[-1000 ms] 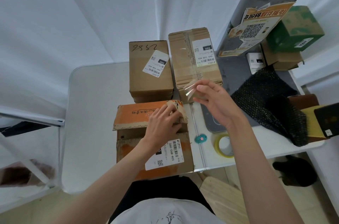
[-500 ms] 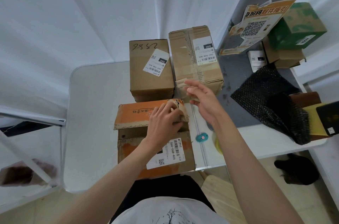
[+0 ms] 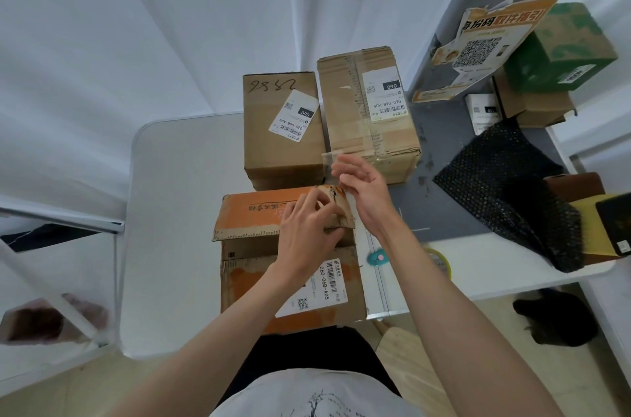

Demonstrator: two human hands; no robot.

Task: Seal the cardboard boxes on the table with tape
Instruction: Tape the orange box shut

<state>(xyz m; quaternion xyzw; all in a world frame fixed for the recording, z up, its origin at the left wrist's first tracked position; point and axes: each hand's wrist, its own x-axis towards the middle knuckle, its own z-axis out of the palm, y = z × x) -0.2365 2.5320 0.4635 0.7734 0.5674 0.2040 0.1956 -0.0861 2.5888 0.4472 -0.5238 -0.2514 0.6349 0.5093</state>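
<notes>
An orange cardboard box (image 3: pixel 259 286) lies on the white table (image 3: pixel 170 228) right in front of me, its far flap (image 3: pixel 252 215) folded over. My left hand (image 3: pixel 307 228) presses down on the right end of that flap. My right hand (image 3: pixel 362 187) hovers just beyond it, pinching a short clear tape strip (image 3: pixel 329 162) that stands up from its fingers. Behind stand two brown boxes: the left brown box (image 3: pixel 280 133) with handwritten digits, the right brown box (image 3: pixel 368 109) with tape along its top. A yellow tape roll (image 3: pixel 440 263) lies partly hidden behind my right forearm.
A small teal cutter (image 3: pixel 377 257) lies right of the orange box. Black bubble wrap (image 3: pixel 505 191) covers the grey surface at right. A green box (image 3: pixel 560 47) and an orange QR leaflet (image 3: pixel 478 47) sit at the back right. A white frame (image 3: pixel 58 222) stands left.
My right hand has carried the tape strip leftward and closer to the orange box's flap corner. My left hand stays pressed on the flap.
</notes>
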